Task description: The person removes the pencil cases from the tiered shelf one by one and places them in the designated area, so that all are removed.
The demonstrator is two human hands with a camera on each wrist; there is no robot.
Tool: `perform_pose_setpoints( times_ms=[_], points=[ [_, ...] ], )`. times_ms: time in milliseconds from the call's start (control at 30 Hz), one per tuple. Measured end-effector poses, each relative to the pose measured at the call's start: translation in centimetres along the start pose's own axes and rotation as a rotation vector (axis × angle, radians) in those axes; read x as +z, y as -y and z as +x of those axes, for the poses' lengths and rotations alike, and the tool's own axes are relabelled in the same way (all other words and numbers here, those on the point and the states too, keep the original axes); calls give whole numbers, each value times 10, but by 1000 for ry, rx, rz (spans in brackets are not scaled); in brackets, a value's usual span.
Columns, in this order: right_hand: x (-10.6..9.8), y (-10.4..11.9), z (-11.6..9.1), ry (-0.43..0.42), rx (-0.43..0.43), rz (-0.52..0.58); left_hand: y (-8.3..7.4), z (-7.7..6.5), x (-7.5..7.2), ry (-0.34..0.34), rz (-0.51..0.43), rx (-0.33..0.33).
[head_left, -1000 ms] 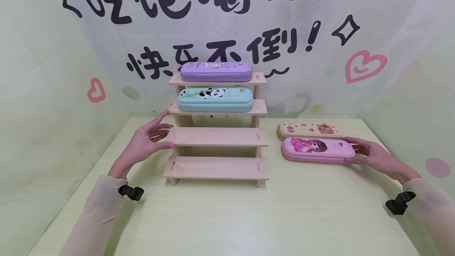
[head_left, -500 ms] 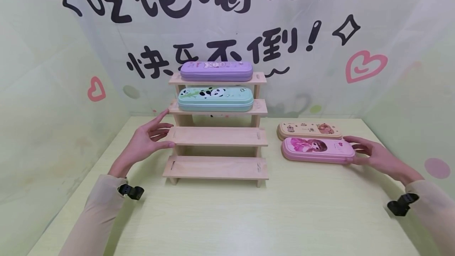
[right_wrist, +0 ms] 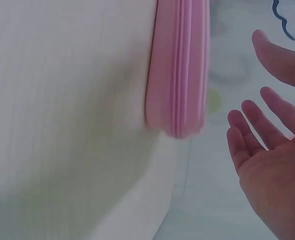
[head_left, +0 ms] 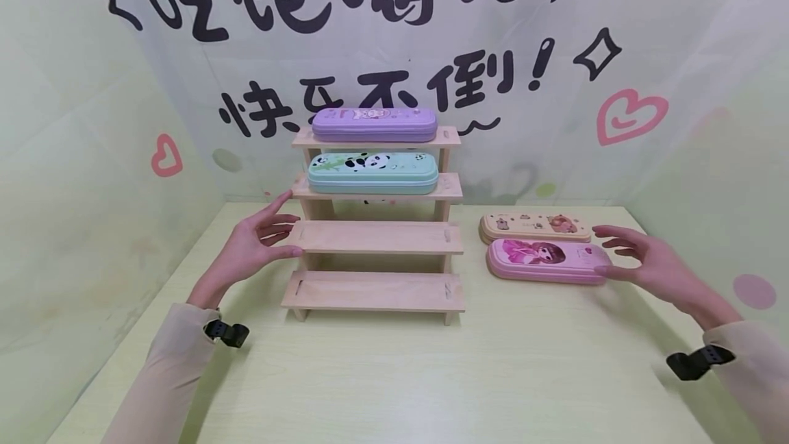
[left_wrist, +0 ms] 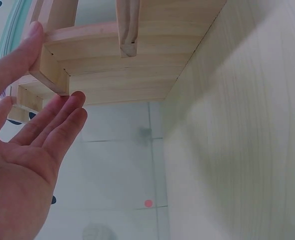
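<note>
A wooden four-step display stand [head_left: 372, 291] stands on the table. At its left side is my left hand [head_left: 246, 247], index fingertip at the second step's end and thumb at the step below. In the left wrist view its fingers [left_wrist: 67, 117] reach loosely beside the wooden end. My right hand [head_left: 659, 273] hovers at the right end of a pink pencil case [head_left: 530, 270] with a doll picture, fingers spread. The right wrist view shows a gap between that hand and the pink case [right_wrist: 180, 65]. Behind the pink case lies a beige pencil case [head_left: 524, 225].
A purple pencil case [head_left: 374, 130] lies on the stand's top step. One step lower rests a mint panda pencil case [head_left: 372, 180]. Fabric walls with printed writing [head_left: 401, 88] enclose the pale table [head_left: 382, 375] at the back and sides.
My right hand has let go of the pink case's right end and lifted slightly, its fingers opening. The pink case has stayed in place. My left hand has not visibly moved.
</note>
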State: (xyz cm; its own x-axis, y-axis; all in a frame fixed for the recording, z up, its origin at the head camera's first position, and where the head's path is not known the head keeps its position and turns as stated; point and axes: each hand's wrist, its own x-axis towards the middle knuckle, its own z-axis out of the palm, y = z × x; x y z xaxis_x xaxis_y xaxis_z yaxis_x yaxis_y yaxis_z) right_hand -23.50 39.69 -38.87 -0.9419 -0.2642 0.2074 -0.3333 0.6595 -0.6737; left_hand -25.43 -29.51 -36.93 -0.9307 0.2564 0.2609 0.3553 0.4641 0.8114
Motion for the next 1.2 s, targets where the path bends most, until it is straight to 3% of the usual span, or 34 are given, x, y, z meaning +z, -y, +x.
perform_pose_setpoints(
  times_ms=[133, 433, 767, 1000, 1200],
  points=[
    [11, 26, 5, -15, -7, -42, 1, 1, 0, -1, 3, 0],
    [45, 77, 28, -43, -95, -23, 2, 2, -1, 2, 0, -4],
    [75, 149, 61, 15, -133, 47, 2, 1, -1, -7, 7, -4],
    [89, 181, 87, 28, -131, 64, 1, 1, -1, -8, 2, 1],
    [97, 195, 113, 21, -160, 80, 2, 1, -1, -7, 1, -1]
  ],
)
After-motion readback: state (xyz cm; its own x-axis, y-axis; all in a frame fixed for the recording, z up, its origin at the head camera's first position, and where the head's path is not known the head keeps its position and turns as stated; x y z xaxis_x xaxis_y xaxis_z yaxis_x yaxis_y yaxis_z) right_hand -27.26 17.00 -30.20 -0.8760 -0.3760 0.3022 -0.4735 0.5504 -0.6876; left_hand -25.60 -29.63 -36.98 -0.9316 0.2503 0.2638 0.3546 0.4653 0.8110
